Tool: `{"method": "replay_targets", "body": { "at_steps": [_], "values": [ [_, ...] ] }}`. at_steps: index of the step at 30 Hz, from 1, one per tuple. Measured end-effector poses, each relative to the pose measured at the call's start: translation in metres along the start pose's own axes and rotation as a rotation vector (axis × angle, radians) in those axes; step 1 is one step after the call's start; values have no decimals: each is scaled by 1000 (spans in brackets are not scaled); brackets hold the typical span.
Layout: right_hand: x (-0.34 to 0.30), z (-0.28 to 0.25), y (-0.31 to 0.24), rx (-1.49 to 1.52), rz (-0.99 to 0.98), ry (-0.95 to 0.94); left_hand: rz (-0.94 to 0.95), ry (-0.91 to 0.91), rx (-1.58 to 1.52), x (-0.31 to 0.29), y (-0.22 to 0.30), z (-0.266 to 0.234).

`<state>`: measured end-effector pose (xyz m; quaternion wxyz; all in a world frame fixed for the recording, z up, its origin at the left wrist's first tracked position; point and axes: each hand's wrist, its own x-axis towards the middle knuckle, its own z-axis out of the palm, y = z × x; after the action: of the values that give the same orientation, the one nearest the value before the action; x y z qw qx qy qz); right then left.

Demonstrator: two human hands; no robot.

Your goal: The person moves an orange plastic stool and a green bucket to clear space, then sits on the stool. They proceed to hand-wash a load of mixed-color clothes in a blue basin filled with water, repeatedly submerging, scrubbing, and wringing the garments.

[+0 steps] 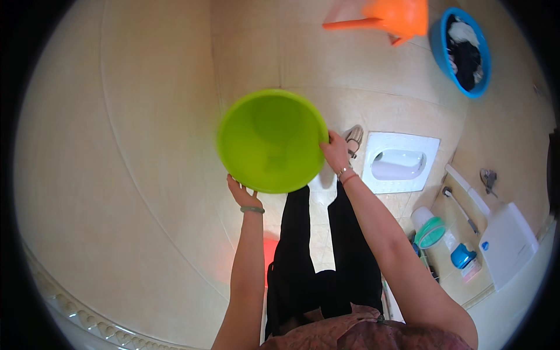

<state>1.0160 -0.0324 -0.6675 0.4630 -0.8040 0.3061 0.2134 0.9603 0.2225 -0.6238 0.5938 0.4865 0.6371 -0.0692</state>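
A round, bright green plastic basin [274, 140] is held up in front of my legs, its hollow side facing me. Nothing shows inside it. My left hand [244, 191] grips the lower left of its rim, fingers partly hidden behind the wall. On the right side of the rim, my right hand [335, 151] holds on, thumb over the edge and the other fingers mostly out of sight.
A blue tub [434, 44] of dark and white clothes stands far right, near an orange plastic stool [402, 17]. A white squat toilet [382, 181] is set in the floor to my right. Beyond it are a green-rimmed bin [430, 233], a blue-capped container [464, 256] and a white cistern [507, 248].
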Motion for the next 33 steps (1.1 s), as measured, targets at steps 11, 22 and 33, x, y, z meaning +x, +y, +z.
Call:
{"method": "replay_targets", "body": {
  "at_steps": [11,22,33],
  "values": [
    [-114,-234,62,782,331,396,144,-454,397,-231,24,158],
    [-138,-327,123,1354,499,891,211,-932,756,-359,-54,342],
    [-93,-352,124,1809,665,1360,55,-1173,1091,-391,-117,445]
  ]
}}
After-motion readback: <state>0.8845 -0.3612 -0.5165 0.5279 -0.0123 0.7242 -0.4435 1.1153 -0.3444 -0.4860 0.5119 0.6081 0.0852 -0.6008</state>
